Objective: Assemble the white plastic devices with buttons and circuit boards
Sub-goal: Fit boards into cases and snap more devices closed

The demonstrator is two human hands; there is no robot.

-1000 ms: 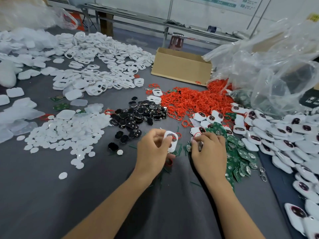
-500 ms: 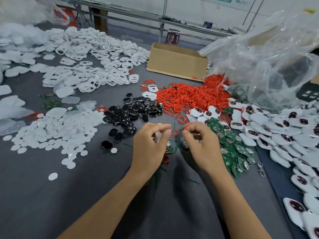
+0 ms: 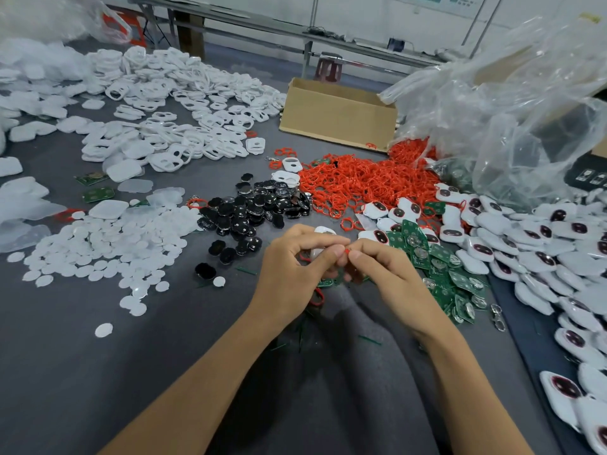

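Note:
My left hand (image 3: 292, 270) grips a white plastic shell (image 3: 320, 246) above the grey table, its fingers curled over it. My right hand (image 3: 384, 274) meets it fingertip to fingertip and pinches a small red rubber ring (image 3: 345, 251) at the shell's edge. Most of the shell is hidden by my fingers. Green circuit boards (image 3: 437, 267) lie in a heap just right of my right hand. Black buttons (image 3: 253, 211) lie beyond my left hand. A big heap of red rings (image 3: 361, 182) lies behind them.
White discs (image 3: 108, 247) cover the left. White frames (image 3: 170, 116) are heaped at the far left. Assembled white devices (image 3: 525, 244) are piled along the right. A cardboard box (image 3: 338, 114) and a clear plastic bag (image 3: 512, 103) stand at the back.
My right hand left the circuit boards and rose to meet my left hand, bringing a red ring. The white shell turned in my left hand and is now mostly covered by my fingers.

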